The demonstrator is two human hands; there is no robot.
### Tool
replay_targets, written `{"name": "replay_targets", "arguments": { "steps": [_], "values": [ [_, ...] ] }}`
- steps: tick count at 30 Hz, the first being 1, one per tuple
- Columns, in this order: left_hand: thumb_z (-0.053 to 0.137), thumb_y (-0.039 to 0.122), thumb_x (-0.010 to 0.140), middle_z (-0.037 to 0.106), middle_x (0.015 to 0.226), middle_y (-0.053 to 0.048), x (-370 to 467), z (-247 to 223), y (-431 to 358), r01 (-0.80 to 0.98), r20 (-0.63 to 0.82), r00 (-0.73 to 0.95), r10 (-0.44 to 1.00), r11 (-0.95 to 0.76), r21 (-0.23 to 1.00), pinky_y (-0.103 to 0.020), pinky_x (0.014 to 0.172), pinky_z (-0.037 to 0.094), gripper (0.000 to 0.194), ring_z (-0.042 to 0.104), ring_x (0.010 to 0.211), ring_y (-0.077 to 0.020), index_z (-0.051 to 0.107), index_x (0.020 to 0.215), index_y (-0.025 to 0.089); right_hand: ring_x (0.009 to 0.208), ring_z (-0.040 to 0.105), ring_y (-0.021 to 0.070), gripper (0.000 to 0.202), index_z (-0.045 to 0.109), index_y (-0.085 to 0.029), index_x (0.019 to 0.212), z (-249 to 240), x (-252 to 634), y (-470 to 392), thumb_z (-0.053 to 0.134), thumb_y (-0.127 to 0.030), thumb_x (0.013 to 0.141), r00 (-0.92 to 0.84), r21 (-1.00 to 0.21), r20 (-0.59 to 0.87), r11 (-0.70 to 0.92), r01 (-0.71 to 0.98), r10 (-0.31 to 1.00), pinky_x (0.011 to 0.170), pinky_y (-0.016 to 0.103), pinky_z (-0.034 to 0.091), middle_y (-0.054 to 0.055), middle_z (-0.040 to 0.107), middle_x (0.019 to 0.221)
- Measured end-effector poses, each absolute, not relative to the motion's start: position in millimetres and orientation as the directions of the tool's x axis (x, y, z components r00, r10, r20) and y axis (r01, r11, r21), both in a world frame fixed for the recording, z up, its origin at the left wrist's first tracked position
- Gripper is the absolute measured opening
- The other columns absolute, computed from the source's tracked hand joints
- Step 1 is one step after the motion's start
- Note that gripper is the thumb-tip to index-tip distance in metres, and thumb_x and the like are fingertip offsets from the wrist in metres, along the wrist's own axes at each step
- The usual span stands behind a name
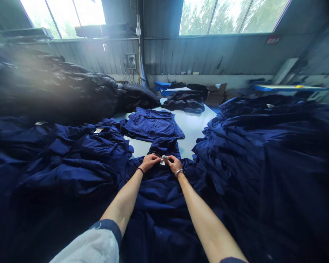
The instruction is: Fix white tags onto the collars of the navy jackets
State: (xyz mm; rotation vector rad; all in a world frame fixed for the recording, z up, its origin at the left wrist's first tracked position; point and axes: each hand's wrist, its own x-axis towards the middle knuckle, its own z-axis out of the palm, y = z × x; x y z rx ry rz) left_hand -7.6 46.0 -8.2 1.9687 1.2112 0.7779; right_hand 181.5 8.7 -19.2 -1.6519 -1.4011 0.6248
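Between 2 hands, a white label (163, 160) lies against a navy garment (160, 197), its long axis unclear; the left hand (150, 162) and right hand (174, 164), equally near, pinch its left and right edges. Outward: a left navy heap (79, 157), a right navy heap (263, 146); far right of centre, a cardboard box (218, 93), contents unclear.

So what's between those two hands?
In the head view, a small white label sits between the left hand and right hand, with navy-blue fabric beneath.
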Motion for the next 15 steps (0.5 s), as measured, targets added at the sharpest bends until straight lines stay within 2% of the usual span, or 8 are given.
{"name": "replay_targets", "arguments": {
  "steps": [4, 8, 15],
  "values": [
    [0.058, 0.05, 0.085, 0.07, 0.108, -0.001, -7.1, -7.3, 45.4, 0.517, 0.134, 0.373, 0.918, -0.325, 0.792, -0.023, 0.09, 0.046, 0.033, 0.063, 0.103, -0.0177, 0.079, 0.088, 0.024, 0.088, 0.064, 0.0235, 0.041, 0.073, -0.025, 0.086, -19.3, 180.2, 9.8, 0.063, -0.061, 0.067, 0.281, -0.848, 0.134, -0.037, 0.529, 0.95, 0.078, 0.032, 0.047, 0.002, 0.073, 0.089],
    [0.061, 0.048, 0.083, 0.071, 0.103, -0.001, -6.5, -6.4, 45.1, 0.517, 0.132, 0.38, 0.916, -0.328, 0.791, -0.024, 0.091, 0.047, 0.031, 0.064, 0.099, -0.0173, 0.079, 0.093, 0.025, 0.083, 0.065, 0.0225, 0.041, 0.074, -0.025, 0.083, -19.8, 178.9, 10.3, 0.059, -0.061, 0.071, 0.305, -0.838, 0.137, -0.053, 0.543, 0.943, 0.073, 0.03, 0.047, 0.002, 0.072, 0.081],
    [0.065, 0.039, 0.081, 0.072, 0.11, 0.0, -7.0, -5.8, 43.9, 0.415, 0.172, 0.405, 0.898, -0.348, 0.841, -0.025, 0.098, 0.045, 0.025, 0.064, 0.105, -0.0173, 0.078, 0.099, 0.027, 0.068, 0.062, 0.0201, 0.056, 0.075, -0.024, 0.077, -24.9, 179.3, 13.8, 0.04, -0.067, 0.082, 0.326, -0.826, 0.146, -0.066, 0.559, 0.934, 0.063, 0.028, 0.043, 0.004, 0.069, 0.067]
  ]
}}
